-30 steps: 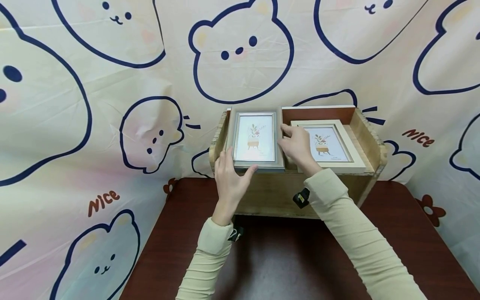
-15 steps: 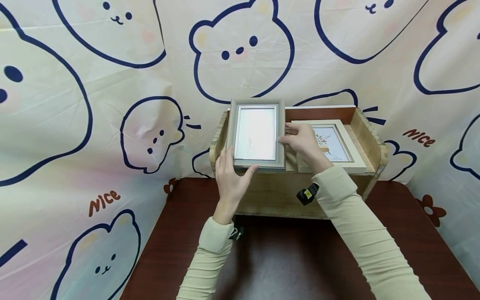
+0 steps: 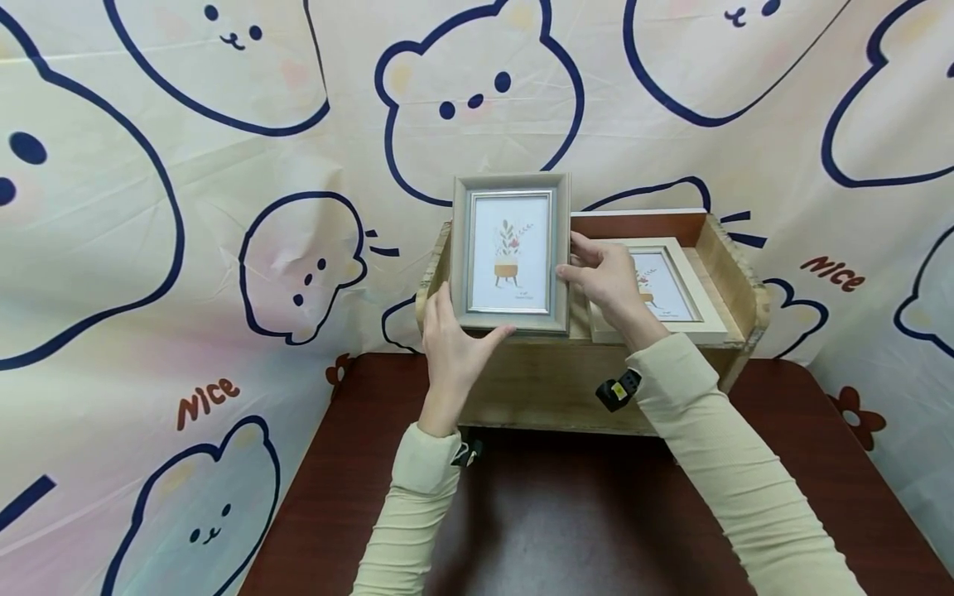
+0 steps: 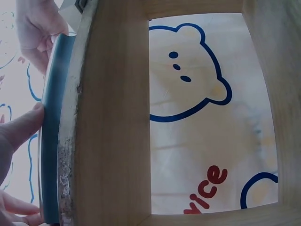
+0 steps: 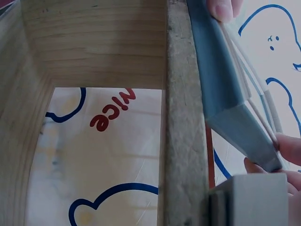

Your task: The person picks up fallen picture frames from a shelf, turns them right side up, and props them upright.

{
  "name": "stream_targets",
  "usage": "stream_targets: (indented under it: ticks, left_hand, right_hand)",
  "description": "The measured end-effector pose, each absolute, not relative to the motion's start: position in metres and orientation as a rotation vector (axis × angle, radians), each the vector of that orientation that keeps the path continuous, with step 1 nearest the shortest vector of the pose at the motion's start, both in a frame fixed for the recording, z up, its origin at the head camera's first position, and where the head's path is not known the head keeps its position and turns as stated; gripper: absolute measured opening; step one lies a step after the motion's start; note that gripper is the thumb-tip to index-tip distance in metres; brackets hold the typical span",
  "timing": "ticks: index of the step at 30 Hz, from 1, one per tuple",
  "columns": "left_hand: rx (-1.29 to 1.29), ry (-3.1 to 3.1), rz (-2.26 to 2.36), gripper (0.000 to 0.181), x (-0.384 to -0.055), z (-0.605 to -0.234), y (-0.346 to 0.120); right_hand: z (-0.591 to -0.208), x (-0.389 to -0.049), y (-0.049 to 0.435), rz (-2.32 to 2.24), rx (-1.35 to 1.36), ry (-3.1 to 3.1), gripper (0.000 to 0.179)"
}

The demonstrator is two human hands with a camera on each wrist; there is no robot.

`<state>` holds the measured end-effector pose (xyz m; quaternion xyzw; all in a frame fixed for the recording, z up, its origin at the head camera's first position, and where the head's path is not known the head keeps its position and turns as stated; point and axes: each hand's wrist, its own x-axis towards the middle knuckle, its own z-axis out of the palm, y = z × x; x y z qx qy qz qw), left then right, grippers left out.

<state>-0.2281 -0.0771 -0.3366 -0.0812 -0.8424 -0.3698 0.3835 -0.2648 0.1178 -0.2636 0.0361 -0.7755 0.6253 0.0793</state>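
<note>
A grey picture frame (image 3: 562,248) with a potted-plant print leans back, its top raised, over the left part of a wooden shelf unit (image 3: 551,385). My left hand (image 3: 450,356) holds its lower left corner, fingers along the left side and thumb on the bottom edge. On the right side, my right hand (image 3: 614,285) pinches the frame between thumb and fingers. The left wrist view shows the frame's bottom edge (image 4: 52,132) right at the board's front. In the right wrist view its side (image 5: 244,136) slants away from the shelf. A cream picture frame (image 3: 708,323) lies flat beside it.
The unit's right side panel (image 3: 734,273) rises beyond the cream frame. Below the top board is an open wooden compartment (image 4: 113,117). The unit stands at the back of a dark red-brown table (image 3: 551,513), against a bear-patterned cloth (image 3: 313,149).
The grey frame has tilted up at its top, and its bottom edge has risen slightly. My right hand has shifted right with its edge; the left stays at the lower corner. The cream frame is still.
</note>
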Motion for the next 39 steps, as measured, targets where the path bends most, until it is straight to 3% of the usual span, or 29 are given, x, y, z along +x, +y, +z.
stream_targets:
  ticks: [27,39]
  left_hand:
    - [-0.127,-2.360,-1.095,0.113,-0.245,-0.323,-0.076]
    - [-0.272,-2.385,-1.140,0.110,-0.252,-0.311,-0.083]
  right_hand:
    - [-0.260,-0.263,0.121,1.756,0.312,-2.152,0.053]
    - [-0.261,-0.261,0.122,1.676,0.380,-2.140,0.049]
